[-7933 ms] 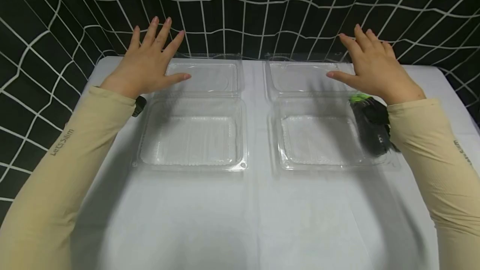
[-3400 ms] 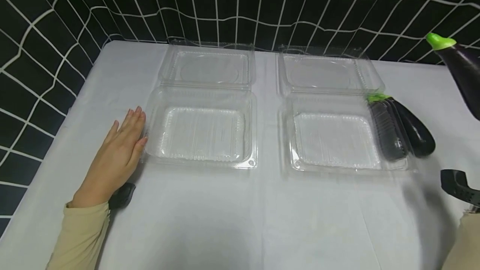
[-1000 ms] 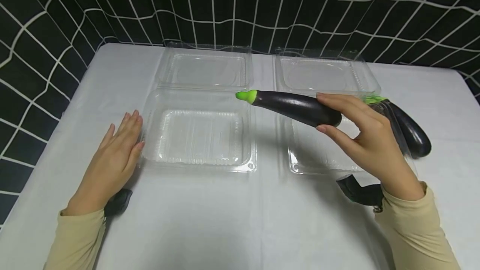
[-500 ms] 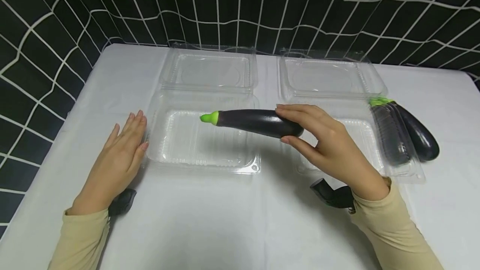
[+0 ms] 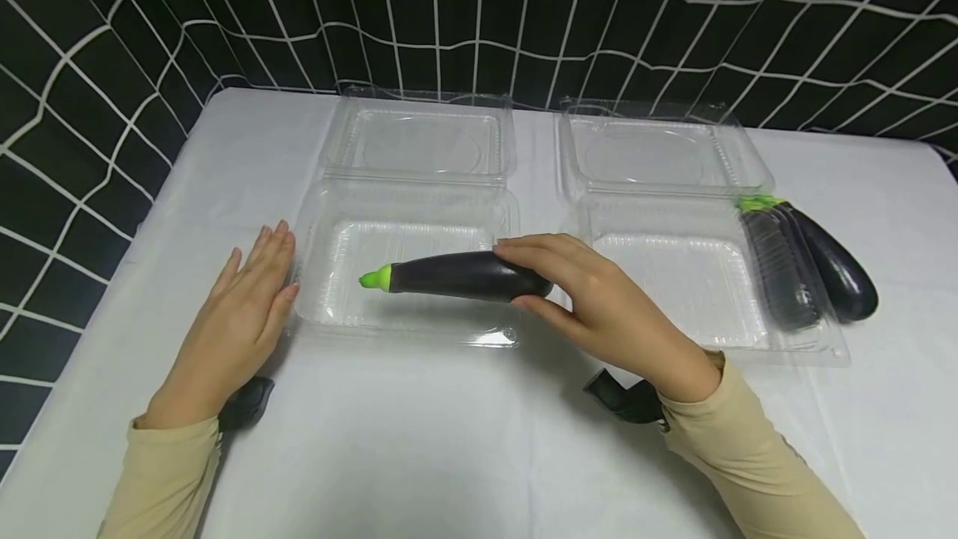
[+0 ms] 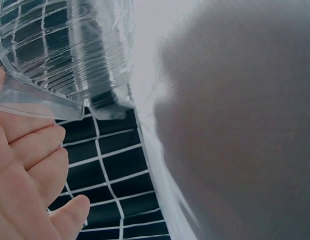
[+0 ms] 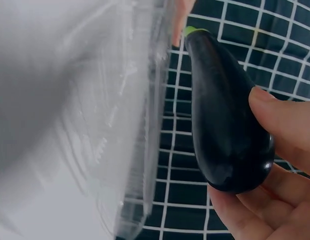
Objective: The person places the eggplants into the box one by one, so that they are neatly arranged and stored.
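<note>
My right hand [image 5: 599, 298] pinches the thick end of a dark eggplant [image 5: 456, 274] between thumb and fingers. The eggplant lies level above the left clear plastic container [image 5: 337, 323], its green stem pointing left. In the right wrist view the eggplant [image 7: 225, 110] hangs from the fingertips, beside the container wall. My left hand [image 5: 235, 318] has its fingers straight, with the fingertips right at the left container's left side. The left wrist view shows the container's rim [image 6: 40, 100] overlapping those fingers.
A second clear container [image 5: 674, 289] stands to the right, its lid [image 5: 651, 152] folded back like the left one's lid [image 5: 419, 140]. Another eggplant [image 5: 838, 269] lies at its right side, partly behind the clear wall. A white-lined black backdrop [image 5: 479, 15] borders the white table [image 5: 419, 456].
My right hand picked up an eggplant from off to the right and carried it leftward, then lower, over the left container. My left hand came down beside that container and has stayed there.
</note>
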A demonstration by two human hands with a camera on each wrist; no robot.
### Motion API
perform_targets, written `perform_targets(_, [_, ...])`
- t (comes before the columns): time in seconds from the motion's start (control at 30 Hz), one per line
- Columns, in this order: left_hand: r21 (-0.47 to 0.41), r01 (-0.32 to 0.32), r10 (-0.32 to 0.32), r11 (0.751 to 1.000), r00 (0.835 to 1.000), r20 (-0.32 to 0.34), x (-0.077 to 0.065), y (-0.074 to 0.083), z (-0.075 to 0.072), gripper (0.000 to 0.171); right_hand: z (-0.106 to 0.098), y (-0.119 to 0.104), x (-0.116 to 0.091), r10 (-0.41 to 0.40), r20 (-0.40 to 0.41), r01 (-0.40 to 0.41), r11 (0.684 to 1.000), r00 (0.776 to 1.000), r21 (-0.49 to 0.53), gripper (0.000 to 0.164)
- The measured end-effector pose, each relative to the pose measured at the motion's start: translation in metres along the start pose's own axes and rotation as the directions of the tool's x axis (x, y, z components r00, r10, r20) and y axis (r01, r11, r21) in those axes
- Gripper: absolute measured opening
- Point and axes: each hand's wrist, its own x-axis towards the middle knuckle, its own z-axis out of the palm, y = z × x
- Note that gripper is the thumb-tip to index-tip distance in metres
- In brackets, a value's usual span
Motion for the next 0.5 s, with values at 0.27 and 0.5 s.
perform_targets(0.27, [0.007, 0.013, -0.013, 1.0, 1.0, 0.008, 0.001, 0.001, -0.002, 0.052, 0.011, -0.006, 0.003, 0.062, 0.081, -0.061, 0.998, 0.995, -0.007, 0.048])
perform_targets(0.5, [0.004, 0.014, -0.014, 1.0, 1.0, 0.011, 0.001, 0.002, -0.001, 0.052, 0.02, -0.012, 0.008, 0.114, 0.127, -0.116, 0.993, 0.985, 0.014, 0.047])
